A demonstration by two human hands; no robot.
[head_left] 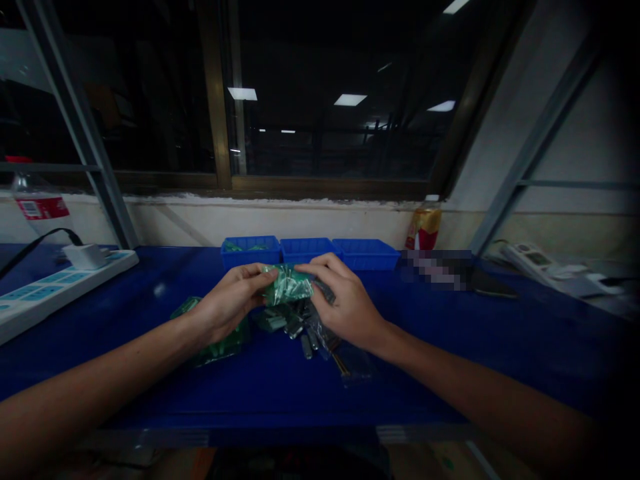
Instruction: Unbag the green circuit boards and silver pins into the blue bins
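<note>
Both hands meet above the middle of a dark blue table point(280, 387). My left hand point(231, 301) and my right hand point(345, 303) each pinch one end of a small clear bag of green parts point(287, 284), held just above the table. Under the bag lies a loose heap of small dark and silvery bagged parts point(310, 330). A larger green bag point(215, 347) lies beneath my left wrist, partly hidden. The room is dim, so the parts' details are unclear.
Three blue plastic bins point(310, 250) stand in a row behind the hands, below a window. A white power strip point(55, 287) with a plug lies at the left. A bottle point(35, 207) stands far left, a can point(424, 230) at right, a device point(540, 263) far right.
</note>
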